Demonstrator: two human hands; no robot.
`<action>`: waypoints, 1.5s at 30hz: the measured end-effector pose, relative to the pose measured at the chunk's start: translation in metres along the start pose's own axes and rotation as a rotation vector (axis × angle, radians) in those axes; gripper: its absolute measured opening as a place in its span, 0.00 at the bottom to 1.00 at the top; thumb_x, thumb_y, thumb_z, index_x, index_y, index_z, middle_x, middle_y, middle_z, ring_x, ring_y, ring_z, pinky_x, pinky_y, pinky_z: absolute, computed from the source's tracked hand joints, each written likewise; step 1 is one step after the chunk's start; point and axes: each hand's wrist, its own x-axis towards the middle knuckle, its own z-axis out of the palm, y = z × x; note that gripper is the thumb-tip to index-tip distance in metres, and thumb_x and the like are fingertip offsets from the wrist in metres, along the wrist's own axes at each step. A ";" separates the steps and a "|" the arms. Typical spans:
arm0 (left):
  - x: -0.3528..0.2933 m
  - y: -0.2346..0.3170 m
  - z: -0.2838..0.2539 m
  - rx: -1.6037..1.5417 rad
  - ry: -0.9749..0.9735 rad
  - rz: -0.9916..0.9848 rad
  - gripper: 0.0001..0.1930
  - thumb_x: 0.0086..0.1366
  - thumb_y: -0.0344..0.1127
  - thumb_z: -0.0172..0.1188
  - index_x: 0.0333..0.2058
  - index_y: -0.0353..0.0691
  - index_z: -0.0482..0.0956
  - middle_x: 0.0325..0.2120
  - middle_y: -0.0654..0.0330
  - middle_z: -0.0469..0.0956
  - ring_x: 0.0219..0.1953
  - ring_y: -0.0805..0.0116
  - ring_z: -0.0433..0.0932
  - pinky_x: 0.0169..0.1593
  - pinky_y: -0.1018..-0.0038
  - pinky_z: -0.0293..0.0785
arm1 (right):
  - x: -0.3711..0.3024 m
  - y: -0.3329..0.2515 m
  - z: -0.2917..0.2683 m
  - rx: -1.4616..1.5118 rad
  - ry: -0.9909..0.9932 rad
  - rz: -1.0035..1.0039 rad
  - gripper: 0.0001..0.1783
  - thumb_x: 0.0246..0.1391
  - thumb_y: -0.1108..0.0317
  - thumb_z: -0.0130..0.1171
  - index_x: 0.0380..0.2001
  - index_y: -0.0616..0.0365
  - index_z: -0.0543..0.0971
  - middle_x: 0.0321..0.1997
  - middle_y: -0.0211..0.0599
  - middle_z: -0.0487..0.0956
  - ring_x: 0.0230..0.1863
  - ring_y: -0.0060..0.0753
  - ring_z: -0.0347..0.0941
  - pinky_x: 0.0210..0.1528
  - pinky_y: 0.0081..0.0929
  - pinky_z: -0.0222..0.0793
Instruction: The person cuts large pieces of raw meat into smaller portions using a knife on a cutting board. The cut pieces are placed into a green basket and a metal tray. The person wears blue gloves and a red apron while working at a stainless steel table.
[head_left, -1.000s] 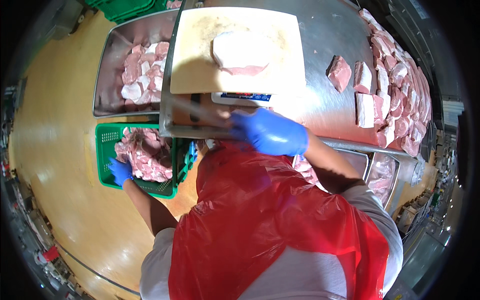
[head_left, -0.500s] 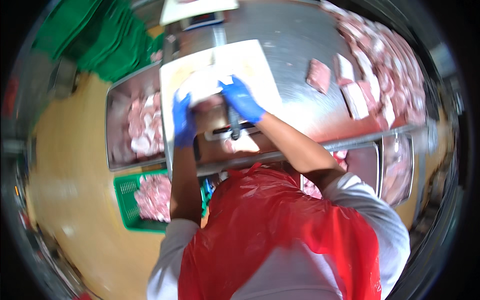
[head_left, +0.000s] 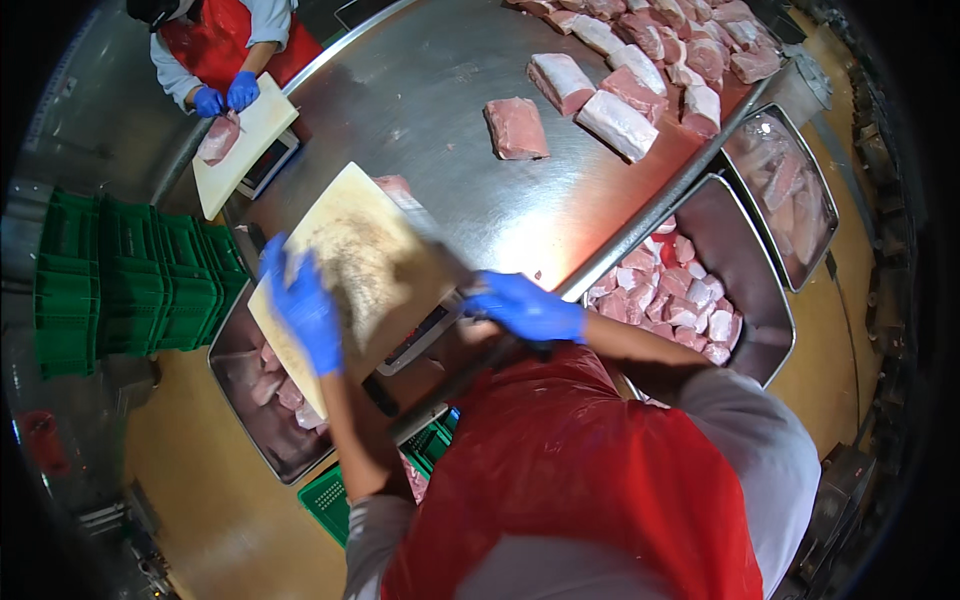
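Knife [head_left: 440, 250], blurred, slants far left from the right hand [head_left: 530, 308], whose grip looks closed round it, toward 1 meat piece [head_left: 392, 186] past the board's [head_left: 370, 240] far-right edge (nearer knife than hands). Left hand [head_left: 305, 310], fingers spread, is over its left side.

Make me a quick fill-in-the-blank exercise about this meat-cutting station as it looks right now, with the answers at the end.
1. The person's left hand, over the near cutting board, is gloved in the colour ____.
2. The person's right hand grips a ____.
3. The stacked crates at the picture's left are coloured ____.
4. The co-worker is toward the picture's upper ____ corner.
Missing words: blue; knife; green; left.
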 end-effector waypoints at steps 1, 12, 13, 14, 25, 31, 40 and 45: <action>0.001 0.002 0.045 -0.101 -0.075 0.037 0.25 0.69 0.32 0.60 0.62 0.29 0.68 0.60 0.49 0.70 0.60 0.62 0.71 0.62 0.68 0.68 | -0.033 -0.010 -0.016 0.167 0.109 0.013 0.15 0.72 0.60 0.49 0.50 0.61 0.73 0.43 0.35 0.81 0.45 0.26 0.78 0.49 0.27 0.74; 0.042 0.008 0.469 0.950 -0.700 -0.109 0.53 0.48 0.60 0.72 0.63 0.39 0.53 0.60 0.35 0.66 0.61 0.43 0.70 0.58 0.52 0.72 | -0.212 0.080 -0.077 0.059 1.039 0.429 0.15 0.70 0.62 0.50 0.41 0.65 0.77 0.32 0.44 0.82 0.34 0.36 0.80 0.39 0.33 0.74; 0.045 0.030 0.476 1.015 -0.746 -0.086 0.39 0.49 0.55 0.72 0.54 0.39 0.68 0.56 0.36 0.71 0.56 0.41 0.75 0.52 0.51 0.76 | -0.227 0.106 -0.067 0.056 1.088 0.370 0.16 0.70 0.60 0.51 0.42 0.65 0.77 0.32 0.45 0.82 0.34 0.38 0.80 0.39 0.34 0.74; 0.050 0.044 0.476 1.083 -0.781 -0.086 0.27 0.50 0.50 0.71 0.45 0.39 0.83 0.52 0.37 0.77 0.51 0.40 0.80 0.46 0.50 0.80 | -0.237 0.093 -0.068 0.051 1.058 0.423 0.17 0.71 0.58 0.51 0.42 0.64 0.78 0.31 0.44 0.83 0.33 0.37 0.80 0.38 0.34 0.74; 0.113 -0.160 0.435 -0.839 -0.969 -0.853 0.19 0.64 0.44 0.63 0.48 0.38 0.78 0.40 0.56 0.82 0.44 0.59 0.82 0.45 0.63 0.80 | -0.239 0.125 -0.111 0.224 1.038 0.321 0.17 0.70 0.59 0.52 0.47 0.65 0.75 0.35 0.41 0.83 0.37 0.32 0.80 0.44 0.32 0.76; -0.005 -0.089 0.276 -1.748 -0.621 -0.726 0.31 0.72 0.52 0.45 0.66 0.38 0.64 0.61 0.49 0.71 0.63 0.50 0.70 0.67 0.51 0.63 | -0.175 0.125 -0.145 0.069 0.715 0.244 0.15 0.72 0.62 0.51 0.50 0.64 0.74 0.37 0.34 0.81 0.39 0.25 0.78 0.45 0.26 0.76; -0.067 -0.029 0.002 -0.282 -0.185 -0.202 0.23 0.71 0.46 0.50 0.56 0.36 0.73 0.54 0.49 0.77 0.55 0.51 0.78 0.64 0.55 0.70 | -0.033 0.057 -0.120 -0.050 0.232 0.195 0.17 0.73 0.61 0.48 0.42 0.66 0.77 0.34 0.35 0.82 0.37 0.22 0.77 0.44 0.24 0.73; -0.165 -0.063 -0.117 -0.816 0.229 -0.683 0.18 0.71 0.36 0.55 0.54 0.30 0.76 0.44 0.48 0.83 0.39 0.61 0.84 0.39 0.71 0.80 | -0.009 0.041 -0.106 -0.007 0.203 0.153 0.16 0.73 0.61 0.49 0.42 0.65 0.77 0.35 0.35 0.83 0.38 0.22 0.77 0.45 0.23 0.72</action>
